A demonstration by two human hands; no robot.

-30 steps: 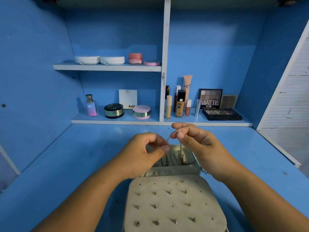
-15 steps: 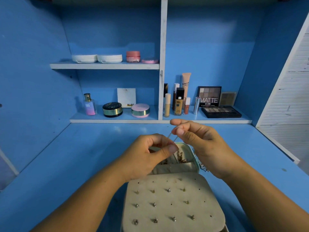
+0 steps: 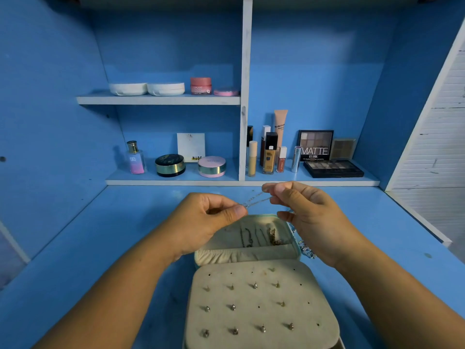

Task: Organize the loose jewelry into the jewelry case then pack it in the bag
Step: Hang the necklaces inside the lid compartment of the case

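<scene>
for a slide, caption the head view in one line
Left hand and right hand pinch a thin silver chain above the open cream jewelry case.

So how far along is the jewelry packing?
Done: metal stud earrings sit pinned in the beige padded jewelry case, and darker chains lie in its far compartment. In hand: the left hand and right hand pinch a thin silver chain stretched between them above the case. Left: a silver piece lies on the blue desk by the case's right edge, the case is open, and no bag is in view.
</scene>
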